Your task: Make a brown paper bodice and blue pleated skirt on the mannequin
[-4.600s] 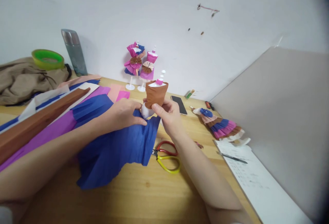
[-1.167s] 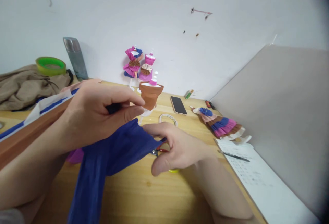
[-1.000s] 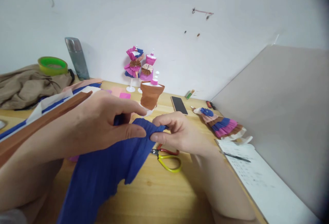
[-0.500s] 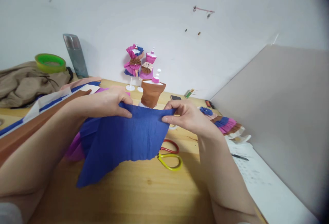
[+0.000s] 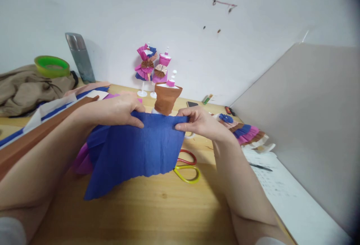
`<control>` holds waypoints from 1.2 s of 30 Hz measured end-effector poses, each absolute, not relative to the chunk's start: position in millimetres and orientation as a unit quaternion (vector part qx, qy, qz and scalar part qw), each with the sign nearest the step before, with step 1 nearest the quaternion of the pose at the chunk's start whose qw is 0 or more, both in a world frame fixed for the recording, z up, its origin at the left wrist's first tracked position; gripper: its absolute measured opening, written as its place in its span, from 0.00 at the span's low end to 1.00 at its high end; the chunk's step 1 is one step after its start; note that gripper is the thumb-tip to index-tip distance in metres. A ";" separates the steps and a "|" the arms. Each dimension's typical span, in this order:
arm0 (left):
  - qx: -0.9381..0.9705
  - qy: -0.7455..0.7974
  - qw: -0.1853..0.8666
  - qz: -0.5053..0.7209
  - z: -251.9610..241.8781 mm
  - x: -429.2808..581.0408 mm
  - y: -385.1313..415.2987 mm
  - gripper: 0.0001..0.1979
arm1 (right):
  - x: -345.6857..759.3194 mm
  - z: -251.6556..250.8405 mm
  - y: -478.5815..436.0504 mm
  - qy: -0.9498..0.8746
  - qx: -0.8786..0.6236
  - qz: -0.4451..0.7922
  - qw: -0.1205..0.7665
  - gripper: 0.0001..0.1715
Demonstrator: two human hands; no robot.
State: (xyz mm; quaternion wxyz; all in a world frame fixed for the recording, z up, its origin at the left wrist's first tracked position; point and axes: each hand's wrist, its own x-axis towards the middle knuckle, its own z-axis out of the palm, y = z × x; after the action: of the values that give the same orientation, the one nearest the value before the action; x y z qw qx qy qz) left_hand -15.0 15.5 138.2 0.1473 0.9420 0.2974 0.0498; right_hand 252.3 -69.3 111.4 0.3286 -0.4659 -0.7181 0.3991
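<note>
A sheet of blue crepe paper point(image 5: 143, 147) hangs between my two hands, its top edge stretched nearly level. My left hand point(image 5: 123, 108) pinches that edge toward the left, thumb in front. At the top right corner my right hand point(image 5: 197, 121) grips it between thumb and fingers. Just behind the sheet stands a small dress form point(image 5: 168, 97) wrapped in brown crepe paper, its lower part hidden. Scissors point(image 5: 187, 173) with one red and one yellow handle lie on the table, their blades under the blue paper.
Strips of coloured crepe paper point(image 5: 56, 125) lie at left, near a green tape roll point(image 5: 52, 67), brown cloth point(image 5: 22, 91) and a bottle point(image 5: 81, 59). Two decorated dress forms point(image 5: 146, 67) stand by the wall. At right are a ruffled paper dress point(image 5: 247, 132), written sheets point(image 5: 270, 177) and a pen point(image 5: 261, 167).
My right hand has shifted slightly left, and the paper's top edge looks a little slacker at that corner. The whole view has tilted slightly. Both hands keep their hold.
</note>
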 end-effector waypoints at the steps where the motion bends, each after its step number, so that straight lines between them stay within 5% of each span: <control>1: 0.940 0.305 0.140 0.055 137.4 -15.3 16.2 0.12 | 252.8 111.0 -68.7 -0.713 -0.468 0.401 0.335 0.16; 23: 0.926 0.324 0.176 0.085 138.7 -11.8 19.8 0.18 | 249.1 89.1 -50.2 -0.638 -0.394 0.446 0.489 0.20; 36: 0.910 0.222 0.292 0.196 123.7 -3.8 31.5 0.17 | 226.3 73.9 -38.6 -0.556 -0.405 0.404 0.602 0.25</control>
State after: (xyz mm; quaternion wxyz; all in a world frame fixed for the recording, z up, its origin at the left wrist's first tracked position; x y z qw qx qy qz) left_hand -3.8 31.5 123.7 0.2916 0.9095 0.2217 0.1964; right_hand 226.3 -38.6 73.9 0.6023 -0.4052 -0.5563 0.4044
